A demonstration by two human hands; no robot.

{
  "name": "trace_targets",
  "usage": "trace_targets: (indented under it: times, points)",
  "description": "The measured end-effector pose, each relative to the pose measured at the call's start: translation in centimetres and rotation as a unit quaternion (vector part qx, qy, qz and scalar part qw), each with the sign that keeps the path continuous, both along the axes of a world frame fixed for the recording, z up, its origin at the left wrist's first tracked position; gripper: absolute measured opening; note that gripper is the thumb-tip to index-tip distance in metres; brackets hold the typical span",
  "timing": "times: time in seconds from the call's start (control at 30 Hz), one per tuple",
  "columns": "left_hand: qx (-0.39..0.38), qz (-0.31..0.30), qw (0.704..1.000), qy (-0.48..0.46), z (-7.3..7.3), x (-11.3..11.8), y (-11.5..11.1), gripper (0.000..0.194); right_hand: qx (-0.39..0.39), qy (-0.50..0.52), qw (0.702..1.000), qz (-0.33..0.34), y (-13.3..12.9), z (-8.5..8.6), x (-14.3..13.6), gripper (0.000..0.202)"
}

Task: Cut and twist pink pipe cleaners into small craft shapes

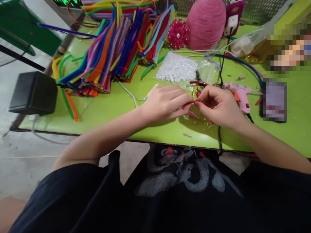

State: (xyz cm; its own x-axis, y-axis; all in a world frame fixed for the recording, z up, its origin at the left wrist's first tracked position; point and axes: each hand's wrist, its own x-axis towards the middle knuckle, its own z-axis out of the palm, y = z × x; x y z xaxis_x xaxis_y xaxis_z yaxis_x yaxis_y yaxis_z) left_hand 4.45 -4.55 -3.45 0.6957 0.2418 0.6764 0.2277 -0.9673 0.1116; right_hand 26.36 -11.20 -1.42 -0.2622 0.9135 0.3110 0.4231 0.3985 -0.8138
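Observation:
My left hand [168, 103] and my right hand [220, 105] meet above the green table, fingertips almost touching. Between them runs a thin red strip [194, 101], pinched at both ends; it looks like a pipe cleaner. Just behind the fingertips lie a yellow-handled tool [195, 92] and a dark red stick [198, 83]. A pink glue gun [239, 97] rests right beside my right hand. Beyond my left hand is a clear bag of white pieces [177, 68]. Small pink pieces lie under the hands, partly hidden.
Bundles of coloured pipe cleaners [104, 61] cover the back left. A black box [34, 93] sits at the left edge. Behind are a pink cone [206, 24] and a pink flower [178, 34]. A phone [275, 101] lies right; a black cable [222, 64] crosses the table [289, 139].

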Motion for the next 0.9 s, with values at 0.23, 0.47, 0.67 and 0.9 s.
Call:
trace_targets:
  times: [0.23,0.47,0.67,0.9]
  points:
    - [-0.120,0.020,0.992,-0.018,0.5,0.4,-1.1,0.011,0.179,-0.143,0.973,0.039,-0.1,0.2,0.3,0.020]
    - [-0.703,-0.065,0.705,0.061,2.6,1.0,-0.9,0.011,0.421,-0.319,0.839,0.128,0.2,1.1,0.6,0.029]
    - [-0.825,-0.066,0.559,0.044,2.0,1.5,-1.1,0.018,0.458,-0.357,0.792,0.186,0.1,2.1,0.9,0.033]
    - [-0.470,0.005,0.883,0.006,0.9,0.8,-1.4,0.005,0.304,-0.239,0.917,0.100,0.7,-0.2,0.9,0.013]
